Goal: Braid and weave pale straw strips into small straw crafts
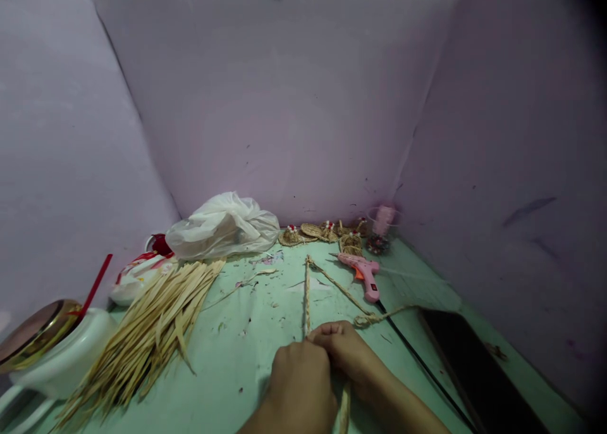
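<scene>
A thin twisted straw cord (307, 301) runs straight up the table from my hands to a bend, then slants back down right to a loose knot. My left hand (302, 380) is a closed fist at the cord's near end. Beside it, touching, my right hand (345, 353) pinches the cord with bent fingers. The exact grip of the fingertips is hidden behind the knuckles. A pale straw strand (345, 410) comes out below my hands. To the left lies a spread bundle of dry straw strips (156, 333).
A pink glue gun (363, 272) with a black cable lies right of the cord. Small woven straw pieces (327, 231) line the back wall. A white plastic bag (225, 228), a white pot (71, 358) and a gold-rimmed bowl (40, 333) stand left; a dark phone-like slab (478, 371) lies right.
</scene>
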The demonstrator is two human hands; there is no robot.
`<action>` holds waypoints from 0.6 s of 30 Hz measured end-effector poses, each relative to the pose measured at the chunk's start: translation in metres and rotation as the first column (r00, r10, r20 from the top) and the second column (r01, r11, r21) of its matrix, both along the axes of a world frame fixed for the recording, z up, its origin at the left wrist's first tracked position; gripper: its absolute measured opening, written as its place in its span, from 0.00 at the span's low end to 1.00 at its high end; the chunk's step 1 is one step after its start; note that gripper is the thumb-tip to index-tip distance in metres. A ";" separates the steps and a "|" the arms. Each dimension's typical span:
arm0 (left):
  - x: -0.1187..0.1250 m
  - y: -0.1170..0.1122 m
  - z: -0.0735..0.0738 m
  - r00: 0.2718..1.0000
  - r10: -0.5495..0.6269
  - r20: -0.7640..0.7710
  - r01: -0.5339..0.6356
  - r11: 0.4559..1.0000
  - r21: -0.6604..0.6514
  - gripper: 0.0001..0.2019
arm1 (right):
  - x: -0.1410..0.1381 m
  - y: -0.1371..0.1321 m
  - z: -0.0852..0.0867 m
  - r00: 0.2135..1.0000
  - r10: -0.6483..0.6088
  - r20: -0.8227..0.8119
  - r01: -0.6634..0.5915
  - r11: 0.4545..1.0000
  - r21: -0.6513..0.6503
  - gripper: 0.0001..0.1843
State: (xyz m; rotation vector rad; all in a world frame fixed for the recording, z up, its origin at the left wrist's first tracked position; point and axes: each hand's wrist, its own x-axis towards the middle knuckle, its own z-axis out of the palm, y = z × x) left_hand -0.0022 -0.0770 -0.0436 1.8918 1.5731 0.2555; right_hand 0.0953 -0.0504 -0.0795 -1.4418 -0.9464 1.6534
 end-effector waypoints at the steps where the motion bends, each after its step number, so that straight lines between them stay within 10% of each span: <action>1: 0.000 -0.001 0.000 0.999 -0.016 -0.029 0.016 1.000 0.017 0.11 | 0.000 0.000 0.000 1.000 0.007 -0.012 -0.007 1.000 0.006 0.05; 5: -0.017 0.017 0.015 1.000 0.000 0.015 0.000 1.000 -0.005 0.08 | 0.006 -0.001 0.003 0.994 0.077 -0.080 -0.076 0.997 0.015 0.04; 8: -0.031 0.034 0.018 0.925 0.276 0.262 -0.220 0.949 -0.225 0.10 | 0.011 -0.001 0.006 0.985 0.121 -0.121 -0.117 0.993 0.033 0.08; 13: -0.028 0.037 -0.010 0.755 0.421 0.503 0.009 0.760 -0.650 0.08 | 0.013 0.000 0.004 0.950 0.274 -0.148 -0.256 0.958 0.132 0.12; 18: -0.021 0.035 -0.022 0.834 0.373 0.407 -0.113 0.837 -0.536 0.06 | 0.014 0.000 0.001 0.907 0.230 0.353 -0.333 0.904 0.269 0.08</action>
